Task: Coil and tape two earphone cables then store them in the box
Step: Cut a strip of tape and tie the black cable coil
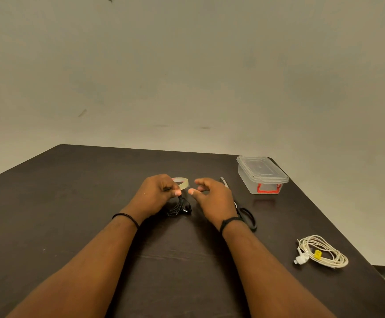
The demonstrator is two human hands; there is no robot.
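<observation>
My left hand [158, 193] is closed around a coiled black earphone cable [179, 207] that hangs from its fingers down to the dark table. A roll of clear tape [182, 182] lies just behind that hand. My right hand [212, 197] hovers beside it with fingers spread and nothing in it, its thumb tip close to the tape. A white earphone cable [322, 252], coiled and bound with a yellow strip, lies at the right. The clear plastic box [261, 174] with a red latch stands shut at the back right.
Black-handled scissors [244, 213] lie partly under my right wrist, blades pointing away. The dark table [95, 203] ends at a pale wall behind, and its right edge runs diagonally past the box and the white cable.
</observation>
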